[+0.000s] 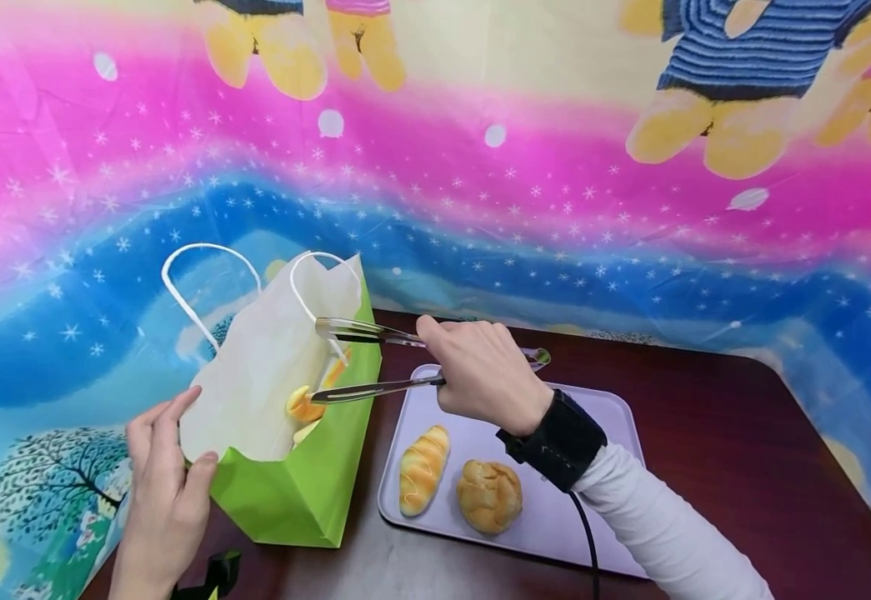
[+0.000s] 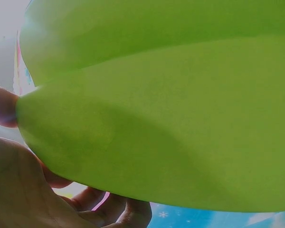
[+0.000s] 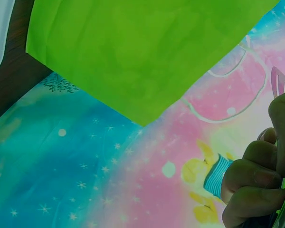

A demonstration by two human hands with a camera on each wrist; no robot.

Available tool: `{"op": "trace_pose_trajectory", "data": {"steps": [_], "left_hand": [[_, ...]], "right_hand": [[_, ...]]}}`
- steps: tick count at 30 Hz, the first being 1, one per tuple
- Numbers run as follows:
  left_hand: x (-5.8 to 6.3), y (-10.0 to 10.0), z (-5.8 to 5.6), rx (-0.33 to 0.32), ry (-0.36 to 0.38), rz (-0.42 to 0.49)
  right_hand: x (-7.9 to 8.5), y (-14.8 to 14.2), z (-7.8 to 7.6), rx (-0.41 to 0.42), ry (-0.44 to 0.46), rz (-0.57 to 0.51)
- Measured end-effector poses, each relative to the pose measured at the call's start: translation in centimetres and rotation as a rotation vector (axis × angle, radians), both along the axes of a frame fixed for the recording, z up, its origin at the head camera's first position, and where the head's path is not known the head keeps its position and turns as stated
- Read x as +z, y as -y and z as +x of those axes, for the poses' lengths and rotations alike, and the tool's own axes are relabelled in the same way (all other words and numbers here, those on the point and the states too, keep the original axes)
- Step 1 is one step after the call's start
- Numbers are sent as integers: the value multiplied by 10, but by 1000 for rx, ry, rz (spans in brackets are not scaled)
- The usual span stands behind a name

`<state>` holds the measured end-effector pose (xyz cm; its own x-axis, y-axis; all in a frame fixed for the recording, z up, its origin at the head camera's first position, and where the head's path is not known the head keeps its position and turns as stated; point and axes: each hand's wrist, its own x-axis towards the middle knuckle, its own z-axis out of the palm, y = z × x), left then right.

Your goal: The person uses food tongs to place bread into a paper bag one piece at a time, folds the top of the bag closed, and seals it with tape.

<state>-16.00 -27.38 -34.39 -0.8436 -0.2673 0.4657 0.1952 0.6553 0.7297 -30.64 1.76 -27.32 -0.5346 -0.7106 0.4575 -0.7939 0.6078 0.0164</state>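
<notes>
A green paper bag (image 1: pixel 307 492) with a white inside and white handles stands upright, its mouth spread wide. My left hand (image 1: pixel 165 487) holds the bag's near left rim between thumb and fingers; the left wrist view shows the same hand (image 2: pixel 23 185) along the green paper. Metal tongs (image 1: pixel 375 389) are gripped in my right hand (image 1: pixel 483 375), their arms spread apart over the bag's right side with nothing between the tips. Just by the lower tip, a yellow-orange bread piece (image 1: pixel 302 405) lies inside the bag, with more pieces partly hidden by its wall.
Right of the bag, a pale lilac tray (image 1: pixel 555 537) carries a long striped bread roll (image 1: pixel 423 471) and a round brown bun (image 1: pixel 489 497). Both sit on a dark wooden table (image 1: pixel 743 467). A colourful printed cloth (image 1: pixel 480 208) hangs behind. A black cable (image 1: pixel 588 533) trails from my right wrist.
</notes>
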Motion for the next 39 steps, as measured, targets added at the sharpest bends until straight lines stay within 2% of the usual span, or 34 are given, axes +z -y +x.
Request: {"op": "trace_pose_trajectory", "data": {"steps": [17,27,39], "left_hand": [[1,1,1,-11,10,-5],[1,0,2,0,-14,-5],[2,-1,2,6,11,-15]], "right_hand": [[-26,-14,-3,-15,9,0],[-36,-20,-4,-30,36,20],[-53,-27,-8,-39,70,48]]}}
